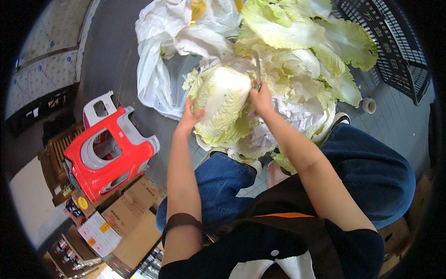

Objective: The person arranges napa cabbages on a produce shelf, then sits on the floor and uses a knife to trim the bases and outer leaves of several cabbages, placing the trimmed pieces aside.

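Observation:
A napa cabbage head lies tilted before me, its white stem end up and its leafy end towards my knees. My left hand grips its left side, the thumb resting on the leaves. At its right edge, my right hand is closed around a knife, the narrow blade pointing away from me. The knife's handle is hidden in the fist. Loose cabbage leaves are heaped beyond and to the right. Crumpled pale wrapping lies under and among them.
An open white plastic bag spreads at the far left of the cabbage. A black slatted plastic crate stands at the far right, near a roll of tape on the tiled floor. Left are a red-and-grey moulded plastic item and cardboard boxes.

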A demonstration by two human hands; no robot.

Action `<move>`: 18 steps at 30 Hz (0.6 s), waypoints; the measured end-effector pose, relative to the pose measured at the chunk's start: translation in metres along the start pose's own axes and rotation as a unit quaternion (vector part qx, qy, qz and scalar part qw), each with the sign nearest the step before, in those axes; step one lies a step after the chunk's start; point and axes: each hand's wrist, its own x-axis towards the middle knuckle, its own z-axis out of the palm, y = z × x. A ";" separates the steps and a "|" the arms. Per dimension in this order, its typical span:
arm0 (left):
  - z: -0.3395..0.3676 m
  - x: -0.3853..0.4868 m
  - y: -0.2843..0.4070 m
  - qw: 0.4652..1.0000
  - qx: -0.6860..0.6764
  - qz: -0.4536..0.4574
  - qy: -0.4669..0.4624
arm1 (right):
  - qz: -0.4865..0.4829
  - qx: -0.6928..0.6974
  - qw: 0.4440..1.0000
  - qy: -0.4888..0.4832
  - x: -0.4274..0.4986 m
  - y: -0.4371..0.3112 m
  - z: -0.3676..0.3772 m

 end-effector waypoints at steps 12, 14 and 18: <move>0.059 -0.035 -0.079 0.871 -0.468 -0.148 0.035 | 0.104 -0.044 0.953 -0.281 0.035 -0.064 -0.034; 0.063 -0.039 -0.080 0.867 -0.473 -0.146 0.047 | 0.044 -0.021 0.965 -0.259 0.031 -0.054 -0.030; 0.058 -0.050 -0.066 0.884 -0.445 -0.122 0.072 | 0.093 0.013 0.957 -0.276 0.029 -0.045 -0.047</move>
